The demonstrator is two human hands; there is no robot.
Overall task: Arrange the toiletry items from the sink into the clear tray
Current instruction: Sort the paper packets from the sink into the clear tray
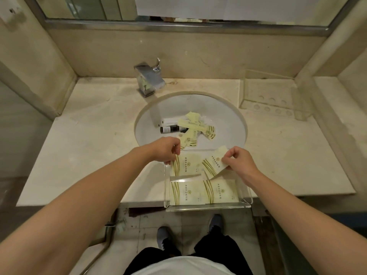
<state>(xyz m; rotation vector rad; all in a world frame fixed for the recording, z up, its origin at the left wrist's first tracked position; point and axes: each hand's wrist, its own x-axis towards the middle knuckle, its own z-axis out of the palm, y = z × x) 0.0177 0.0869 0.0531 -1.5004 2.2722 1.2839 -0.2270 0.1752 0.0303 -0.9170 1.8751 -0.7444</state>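
A clear tray (206,207) sits at the counter's front edge, just below the sink (224,116). Two pale yellow packets (202,192) with green stripes lie flat along its near side. My left hand (166,148) pinches the top corner of a third packet (185,165) at the tray's far left. My right hand (237,161) grips a tilted packet (213,163) over the tray's far right. In the sink bowl lie several more yellow packets (195,125), a dark small bottle (168,129) and a white tube (169,122).
A chrome faucet (149,80) stands behind the sink. A second clear acrylic holder (272,100) with round holes sits at the counter's back right. A mirror (178,8) spans the wall above. The tray overhangs the counter edge above the floor and my shoes.
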